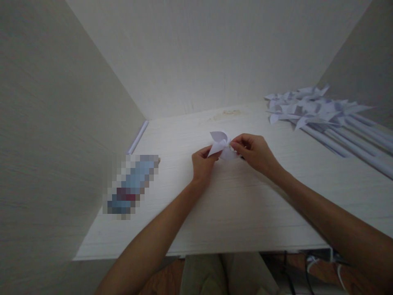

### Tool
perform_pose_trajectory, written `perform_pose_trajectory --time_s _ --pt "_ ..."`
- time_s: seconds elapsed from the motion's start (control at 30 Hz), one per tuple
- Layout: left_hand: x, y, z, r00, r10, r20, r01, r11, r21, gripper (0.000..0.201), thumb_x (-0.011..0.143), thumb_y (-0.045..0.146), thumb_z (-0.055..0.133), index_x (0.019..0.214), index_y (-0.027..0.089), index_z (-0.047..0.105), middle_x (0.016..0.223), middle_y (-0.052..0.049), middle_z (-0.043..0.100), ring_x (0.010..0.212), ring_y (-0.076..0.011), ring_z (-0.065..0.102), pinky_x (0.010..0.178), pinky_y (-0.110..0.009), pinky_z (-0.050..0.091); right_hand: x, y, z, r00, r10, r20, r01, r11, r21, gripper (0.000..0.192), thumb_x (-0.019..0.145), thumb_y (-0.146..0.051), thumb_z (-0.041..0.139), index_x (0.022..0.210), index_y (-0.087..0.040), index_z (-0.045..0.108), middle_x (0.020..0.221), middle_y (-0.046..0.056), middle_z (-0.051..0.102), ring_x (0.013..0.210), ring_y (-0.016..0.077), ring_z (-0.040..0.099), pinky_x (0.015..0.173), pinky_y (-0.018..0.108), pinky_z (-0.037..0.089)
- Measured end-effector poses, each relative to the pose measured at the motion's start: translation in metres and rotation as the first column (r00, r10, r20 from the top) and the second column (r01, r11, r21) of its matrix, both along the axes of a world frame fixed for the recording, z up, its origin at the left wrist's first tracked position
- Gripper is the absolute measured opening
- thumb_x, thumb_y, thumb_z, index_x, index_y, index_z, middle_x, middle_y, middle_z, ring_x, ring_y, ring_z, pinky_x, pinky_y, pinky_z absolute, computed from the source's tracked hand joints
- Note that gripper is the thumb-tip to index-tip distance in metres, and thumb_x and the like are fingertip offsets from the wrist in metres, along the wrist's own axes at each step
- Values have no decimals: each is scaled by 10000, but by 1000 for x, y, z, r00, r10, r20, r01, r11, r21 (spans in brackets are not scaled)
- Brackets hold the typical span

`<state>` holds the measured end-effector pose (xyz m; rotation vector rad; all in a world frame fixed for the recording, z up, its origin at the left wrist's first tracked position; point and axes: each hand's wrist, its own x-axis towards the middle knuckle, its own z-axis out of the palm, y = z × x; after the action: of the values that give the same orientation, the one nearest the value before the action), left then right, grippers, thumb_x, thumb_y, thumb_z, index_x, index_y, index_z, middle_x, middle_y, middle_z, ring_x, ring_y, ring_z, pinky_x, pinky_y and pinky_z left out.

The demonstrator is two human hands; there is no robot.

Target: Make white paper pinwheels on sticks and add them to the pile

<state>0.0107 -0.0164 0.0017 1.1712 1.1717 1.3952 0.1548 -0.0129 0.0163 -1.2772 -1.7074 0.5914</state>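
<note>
At the middle of the desk (233, 205), two hands hold one small paper pinwheel (221, 145).

Over the white desk, the left hand (202, 163) is closed on the left lower corner of the paper pinwheel, with the fingers pinching one folded blade. The right hand (253, 150) is closed too, and its fingertips (236, 144) pinch the pinwheel at its right side, near the center. The pinwheel is between both hands, a little above the desk surface; I cannot tell if it touches the desk. On the right far side lies a pile of finished pinwheels (307, 107) with long white sticks (362, 143), well apart from the hands. On the left side lies a blurred bluish object (132, 184), and a thin white stick (138, 137) rests along the left wall (55, 123).
</note>
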Motion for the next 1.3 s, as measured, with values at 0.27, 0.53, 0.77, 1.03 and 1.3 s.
perform_pose_trajectory --time_s 0.27,0.53,0.77,1.03,1.3 --pt "-3 0 -2 999 46 6 -45 997 -56 154 567 217 662 682 115 669 571 12 579 530 -74 486 534 -212 397 -1 11 21 975 32 220 -63 989 136 158 753 -234 496 656 -144 584 590 21 583 539 114 491 522 230 338" --pt "-2 -1 1 999 54 -2 -54 996 -71 150 593 158 615 725 109 669 631 -9 622 544 -81 529 555 -219 434 -1 22 36 828 88 554 -213 963 166 167 770 -182 473 677 -130 601 680 58 613 602 132 496 564 239 324" --pt "-2 -2 -1 998 51 -25 -52 997 -51 203 593 165 623 782 109 672 663 -19 648 557 -83 540 546 -211 437 2 27 48 785 160 599 -266 960 93 154 764 -199 510 666 -137 611 627 36 607 559 117 492 530 230 314" --pt "0 -3 0 999 46 10 -45 996 -80 207 581 164 620 775 111 668 702 -40 665 608 -114 579 591 -245 476 5 29 40 780 244 576 -304 953 8 144 750 -205 519 655 -144 610 617 18 603 548 102 496 523 220 328" --pt "1 -3 0 997 60 48 -54 992 -118 193 560 152 625 743 104 663 711 -62 663 625 -136 597 628 -293 499 6 32 33 808 249 534 -311 950 28 163 745 -235 521 635 -157 613 579 8 590 512 98 486 506 225 330"
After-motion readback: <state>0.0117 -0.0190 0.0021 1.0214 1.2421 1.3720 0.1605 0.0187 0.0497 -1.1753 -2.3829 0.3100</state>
